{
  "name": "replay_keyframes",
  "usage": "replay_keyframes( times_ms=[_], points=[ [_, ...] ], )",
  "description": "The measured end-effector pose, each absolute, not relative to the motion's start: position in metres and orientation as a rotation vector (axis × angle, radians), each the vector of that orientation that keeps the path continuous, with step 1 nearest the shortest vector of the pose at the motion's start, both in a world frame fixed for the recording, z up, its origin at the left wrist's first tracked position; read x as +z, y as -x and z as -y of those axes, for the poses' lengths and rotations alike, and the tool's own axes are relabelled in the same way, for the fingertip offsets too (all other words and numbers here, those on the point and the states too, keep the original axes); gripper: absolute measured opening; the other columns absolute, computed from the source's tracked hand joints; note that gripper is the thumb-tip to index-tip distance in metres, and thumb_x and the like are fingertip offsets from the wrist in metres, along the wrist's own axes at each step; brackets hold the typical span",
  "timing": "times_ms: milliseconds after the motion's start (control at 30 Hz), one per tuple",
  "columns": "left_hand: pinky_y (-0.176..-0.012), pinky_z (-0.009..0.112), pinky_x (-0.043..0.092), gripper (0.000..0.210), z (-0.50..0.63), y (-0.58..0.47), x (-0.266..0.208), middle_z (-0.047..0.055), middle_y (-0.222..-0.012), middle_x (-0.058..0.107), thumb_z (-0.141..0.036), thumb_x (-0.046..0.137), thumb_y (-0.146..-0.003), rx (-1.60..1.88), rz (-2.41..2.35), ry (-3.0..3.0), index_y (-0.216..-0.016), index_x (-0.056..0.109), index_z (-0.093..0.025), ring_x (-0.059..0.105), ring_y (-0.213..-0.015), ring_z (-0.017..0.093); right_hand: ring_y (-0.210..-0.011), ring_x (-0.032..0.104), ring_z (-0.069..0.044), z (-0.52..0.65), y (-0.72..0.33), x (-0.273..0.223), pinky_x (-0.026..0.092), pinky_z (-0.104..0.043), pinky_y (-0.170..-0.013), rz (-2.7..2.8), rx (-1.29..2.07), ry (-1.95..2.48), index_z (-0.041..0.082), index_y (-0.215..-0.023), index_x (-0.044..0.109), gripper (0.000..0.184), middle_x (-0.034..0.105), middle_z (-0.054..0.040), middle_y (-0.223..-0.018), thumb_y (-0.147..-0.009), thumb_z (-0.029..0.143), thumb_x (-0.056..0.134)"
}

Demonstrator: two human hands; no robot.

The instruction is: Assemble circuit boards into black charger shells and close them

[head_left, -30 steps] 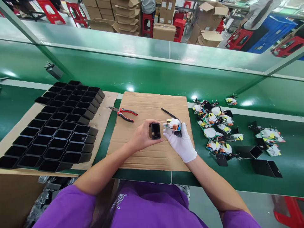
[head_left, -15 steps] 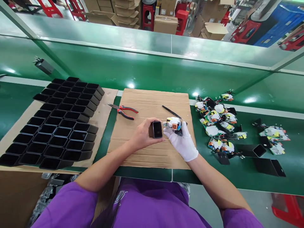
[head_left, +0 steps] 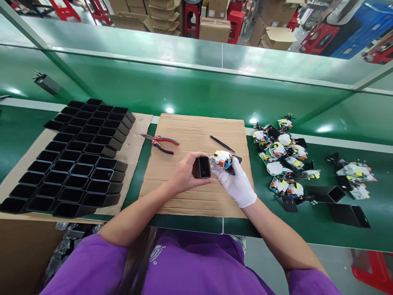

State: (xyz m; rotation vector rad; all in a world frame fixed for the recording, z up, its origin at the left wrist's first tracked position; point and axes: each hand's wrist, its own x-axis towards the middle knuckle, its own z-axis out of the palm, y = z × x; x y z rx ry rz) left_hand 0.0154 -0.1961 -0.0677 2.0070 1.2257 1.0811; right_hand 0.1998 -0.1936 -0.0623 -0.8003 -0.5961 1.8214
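My bare left hand (head_left: 184,174) is closed around a black plastic case (head_left: 204,167), its open end facing right toward the other hand. My right hand (head_left: 235,180), in a white glove, grips a circuit board (head_left: 222,159) with white filler, yellow tape and orange parts. A flat black end plate (head_left: 235,164) sits at that board's right side, partly hidden by the fingers. The case and the board are close together but apart, above a cardboard sheet (head_left: 175,196). Behind the right hand lies a thin black pen-like tool (head_left: 222,144).
Red-and-black long-nose pliers (head_left: 159,143) lie on the cardboard's left. Rows of black cases (head_left: 76,168) stand at left. Circuit boards (head_left: 278,149) are piled at right, near two loose cases (head_left: 348,215). A black plug adapter (head_left: 47,83) lies on the green surface behind.
The board in my right hand has turned slightly, showing more of its black end plate. Behind, the plug adapter and a single board have shifted left. My left hand stays nearly still.
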Motion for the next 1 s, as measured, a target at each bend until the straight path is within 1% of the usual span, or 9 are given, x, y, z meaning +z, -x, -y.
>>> replay_keyframes(
  times_ms=[100,200,267,400,467,567,667,800,1000],
  points=[
    [-0.090,0.035,0.055,0.064,0.196,-0.015,-0.068,0.007,-0.113,0.069,-0.044,0.084,-0.068,1.109,-1.198,-2.010,-0.116,0.049,-0.022,0.068,-0.103,0.022,-0.108,0.069,-0.025,0.194,-0.199,-0.060,0.058,-0.044,-0.096,0.651,1.783,0.777,0.027,-0.101,0.072,0.037,0.075,-0.0010,-0.108,-0.075,0.053,0.077],
    [-0.091,0.036,0.054,0.065,0.196,-0.015,-0.068,0.007,-0.113,0.069,-0.045,0.085,-0.067,1.091,-1.207,-1.999,-0.116,0.049,-0.022,0.068,-0.103,0.023,-0.113,0.066,-0.026,0.196,-0.200,-0.054,0.055,-0.043,-0.100,0.721,1.745,0.806,0.027,-0.104,0.071,0.041,0.073,-0.0036,-0.114,-0.073,0.051,0.080],
    [-0.090,0.035,0.055,0.066,0.196,-0.015,-0.068,0.007,-0.112,0.069,-0.045,0.085,-0.067,1.078,-1.219,-1.993,-0.116,0.049,-0.022,0.068,-0.103,0.023,-0.113,0.065,-0.026,0.197,-0.202,-0.049,0.054,-0.041,-0.101,0.760,1.724,0.843,0.027,-0.108,0.069,0.047,0.072,-0.0048,-0.117,-0.070,0.049,0.082],
    [-0.090,0.034,0.055,0.065,0.195,-0.014,-0.071,0.007,-0.111,0.069,-0.044,0.084,-0.069,1.133,-1.177,-2.006,-0.118,0.048,-0.021,0.069,-0.103,0.022,-0.113,0.065,-0.024,0.198,-0.207,-0.043,0.053,-0.036,-0.100,0.830,1.704,0.904,0.029,-0.114,0.067,0.055,0.071,-0.0025,-0.119,-0.065,0.044,0.087],
    [-0.091,0.035,0.055,0.065,0.195,-0.014,-0.072,0.007,-0.112,0.069,-0.043,0.084,-0.069,1.154,-1.156,-2.017,-0.119,0.048,-0.021,0.069,-0.104,0.022,-0.113,0.064,-0.025,0.196,-0.210,-0.044,0.051,-0.037,-0.101,0.894,1.686,0.929,0.029,-0.116,0.066,0.060,0.070,-0.0024,-0.120,-0.062,0.043,0.088],
    [-0.090,0.035,0.056,0.065,0.194,-0.014,-0.074,0.008,-0.113,0.069,-0.043,0.084,-0.070,1.206,-1.128,-2.046,-0.120,0.048,-0.022,0.069,-0.104,0.023,-0.112,0.065,-0.028,0.194,-0.213,-0.047,0.048,-0.044,-0.104,1.041,1.634,0.969,0.028,-0.119,0.062,0.067,0.070,-0.0048,-0.118,-0.059,0.047,0.089],
    [-0.089,0.035,0.056,0.064,0.194,-0.015,-0.073,0.008,-0.112,0.069,-0.042,0.084,-0.071,1.257,-1.108,-2.085,-0.121,0.049,-0.022,0.069,-0.103,0.023,-0.113,0.065,-0.029,0.193,-0.215,-0.048,0.047,-0.047,-0.105,1.181,1.575,0.997,0.028,-0.119,0.060,0.070,0.071,-0.0060,-0.119,-0.059,0.051,0.088],
    [-0.084,0.033,0.056,0.062,0.193,-0.015,-0.070,0.007,-0.109,0.069,-0.041,0.083,-0.071,1.279,-1.102,-2.143,-0.120,0.050,-0.021,0.069,-0.098,0.021,-0.118,0.064,-0.029,0.193,-0.218,-0.045,0.049,-0.045,-0.103,1.308,1.522,0.981,0.029,-0.119,0.059,0.067,0.067,-0.0057,-0.129,-0.063,0.048,0.088],
    [-0.084,0.033,0.055,0.061,0.194,-0.016,-0.066,0.007,-0.108,0.069,-0.042,0.083,-0.072,1.297,-1.097,-2.186,-0.120,0.050,-0.021,0.068,-0.096,0.021,-0.115,0.067,-0.028,0.194,-0.220,-0.040,0.055,-0.042,-0.097,1.489,1.429,0.975,0.027,-0.120,0.057,0.064,0.068,-0.0076,-0.128,-0.066,0.046,0.088]
  ],
)
